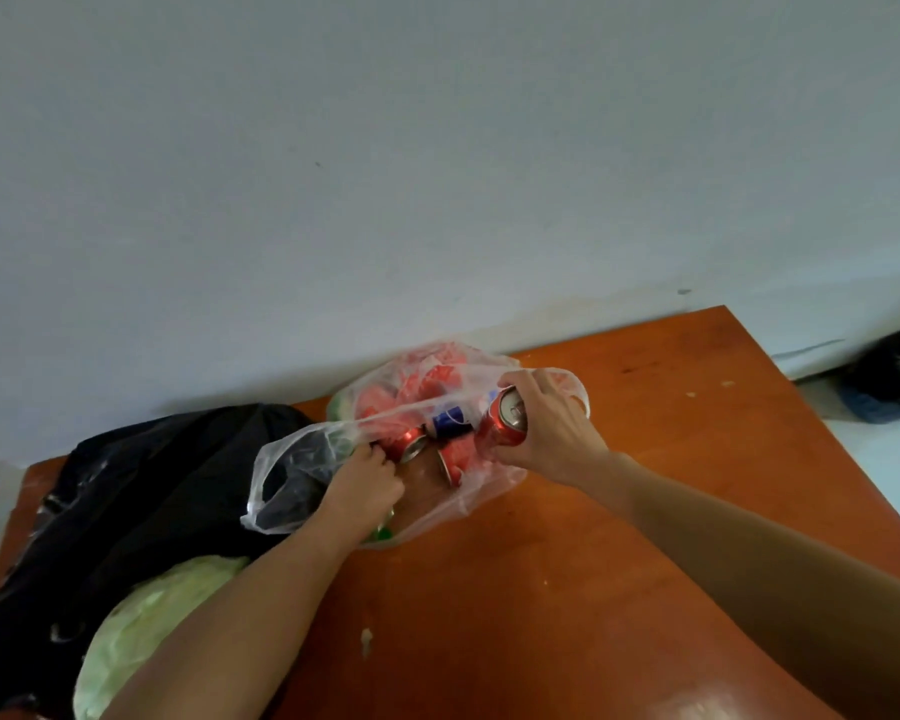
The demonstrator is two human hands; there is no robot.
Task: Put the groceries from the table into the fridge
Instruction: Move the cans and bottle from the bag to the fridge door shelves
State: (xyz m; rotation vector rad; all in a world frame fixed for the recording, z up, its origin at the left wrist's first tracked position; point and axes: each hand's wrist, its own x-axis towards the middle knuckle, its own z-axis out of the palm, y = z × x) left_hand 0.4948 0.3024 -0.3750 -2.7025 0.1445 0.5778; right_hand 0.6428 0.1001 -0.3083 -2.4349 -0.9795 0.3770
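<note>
- Head view, right hand: the right hand [549, 433] is clamped round an upright red aluminium drinks can [505, 423], at the mouth of a translucent thin plastic carrier bag [481, 491]. The can appears barely clear of the bag's rim.
- Head view, left hand: the left hand [367, 483] has its fingers curled at the bag's mouth, against a second red can lying on its side [410, 443]. Whether it pinches the film or the can cannot be told.
- Location of goods: the bag rests on the orange-brown wooden table [619, 563] near the wall and also holds a blue can [448, 422], a third red can [453, 462] and red-printed packets. A pale green cabbage [141, 615] sits in a crumpled black plastic bag [152, 485] just beside it. The fridge is not in view.
- Risk 1: the taut rim may snag the held can as it lifts and drag the bag along, toppling the loose cans.
- Risk 2: cans on their sides may roll out of the open mouth and off the table if the left hand releases.
- Risk 3: thin film may tear under a hard pull.
- Risk 4: a dropped can may dent or burst.
</note>
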